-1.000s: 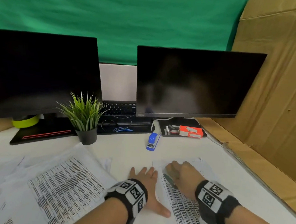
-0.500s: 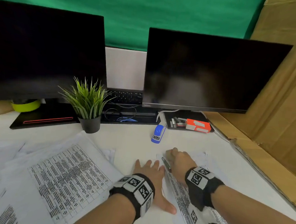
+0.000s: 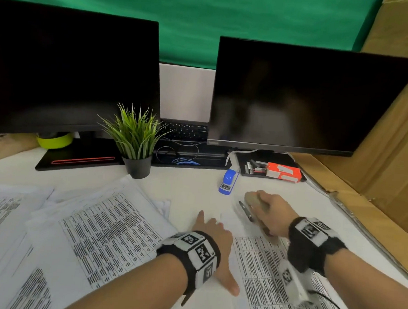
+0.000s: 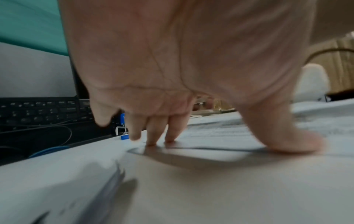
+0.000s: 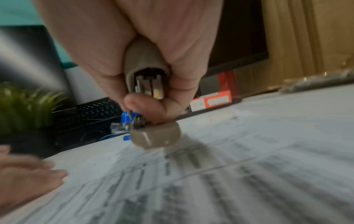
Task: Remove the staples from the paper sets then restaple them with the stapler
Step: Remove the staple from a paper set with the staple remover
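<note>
Two dark monitors (image 3: 69, 74) at the back, printed paper set (image 3: 269, 273) on the desk. Left hand (image 3: 214, 241) lies flat on it, fingers spread. Right hand (image 3: 268, 213) squeezes a tan staple remover (image 5: 147, 78) at the top corner. Blue stapler (image 3: 229, 181) sits just beyond.
</note>
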A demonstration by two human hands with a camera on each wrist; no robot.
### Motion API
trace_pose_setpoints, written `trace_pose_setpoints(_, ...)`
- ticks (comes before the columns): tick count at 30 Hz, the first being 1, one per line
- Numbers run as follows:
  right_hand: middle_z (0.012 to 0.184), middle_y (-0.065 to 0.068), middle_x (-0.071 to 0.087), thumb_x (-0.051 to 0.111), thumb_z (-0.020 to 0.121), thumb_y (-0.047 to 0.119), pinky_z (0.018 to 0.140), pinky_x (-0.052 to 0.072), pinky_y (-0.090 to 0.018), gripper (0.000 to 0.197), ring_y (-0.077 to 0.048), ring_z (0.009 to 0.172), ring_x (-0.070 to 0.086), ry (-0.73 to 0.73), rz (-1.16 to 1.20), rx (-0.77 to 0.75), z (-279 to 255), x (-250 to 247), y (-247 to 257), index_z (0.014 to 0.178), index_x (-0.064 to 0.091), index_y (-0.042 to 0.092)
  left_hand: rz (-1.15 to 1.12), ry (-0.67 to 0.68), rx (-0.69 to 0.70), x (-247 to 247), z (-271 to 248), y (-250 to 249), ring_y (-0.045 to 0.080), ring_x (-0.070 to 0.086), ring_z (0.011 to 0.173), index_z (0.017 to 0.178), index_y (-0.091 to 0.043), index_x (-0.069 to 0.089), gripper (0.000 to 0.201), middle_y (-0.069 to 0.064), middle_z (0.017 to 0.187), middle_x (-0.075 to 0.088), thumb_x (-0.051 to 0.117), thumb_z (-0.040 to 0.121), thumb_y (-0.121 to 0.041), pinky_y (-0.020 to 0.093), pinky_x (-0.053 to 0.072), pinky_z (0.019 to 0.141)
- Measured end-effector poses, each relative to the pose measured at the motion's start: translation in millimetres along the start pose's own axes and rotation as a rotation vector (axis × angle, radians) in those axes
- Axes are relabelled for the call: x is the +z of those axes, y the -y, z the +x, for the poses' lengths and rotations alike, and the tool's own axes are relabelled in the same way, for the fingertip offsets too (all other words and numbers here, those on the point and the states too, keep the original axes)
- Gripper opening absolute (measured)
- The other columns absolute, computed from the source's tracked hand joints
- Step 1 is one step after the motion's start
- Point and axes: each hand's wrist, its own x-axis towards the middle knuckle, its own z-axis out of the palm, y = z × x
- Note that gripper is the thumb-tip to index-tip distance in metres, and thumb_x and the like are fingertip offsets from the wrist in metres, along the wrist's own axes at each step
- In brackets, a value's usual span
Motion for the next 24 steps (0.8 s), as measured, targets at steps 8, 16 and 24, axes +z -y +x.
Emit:
trace_pose_setpoints(8, 0.094, 0.0, 0.051, 0.047, 0.093, 0.016, 0.076, 0.04, -0.024, 0.018, -0.019, 0.084, 0.053, 0.08, -0.151, -0.139, -27.8, 29.4, -15.5, 0.11, 0.05, 0.022, -0.122, 0.028, 0.004, 5.4, -0.5, 1.8, 0.021, -0.009, 0.15, 0.155, -0.019, -0.008, 0.131, -0.001, 0.163, -0.011, 0.064, 0.064, -0.08, 0.05, -0.009, 0.119)
trace_pose_setpoints(16, 0.113, -0.008, 0.053, 0.047, 0.095, 0.021, 0.089, 0.048, -0.032, 0.03, -0.026, 0.105, 0.057, 0.088, -0.17, -0.1, -34.6, 22.7, -20.2, 0.124, 0.044, 0.021, -0.121, 0.075, 0.011, 6.3, 3.7, 1.9, 0.022, -0.012, 0.149, 0.154, -0.02, -0.012, 0.131, -0.002, 0.162, -0.016, 0.064, 0.065, -0.079, 0.053, -0.008, 0.118)
trace_pose_setpoints(24, 0.107, -0.008, 0.045, 0.044, 0.096, 0.018, 0.088, 0.047, -0.031, 0.037, -0.028, 0.106, 0.056, 0.042, -0.173, -0.055, -26.4, 31.0, 1.0, 0.132, 0.038, 0.017, -0.083, 0.099, 0.02, 4.3, 5.3, 1.2, 0.025, -0.011, 0.149, 0.154, -0.017, -0.012, 0.131, 0.0, 0.162, -0.016, 0.063, 0.066, -0.08, 0.054, -0.005, 0.119)
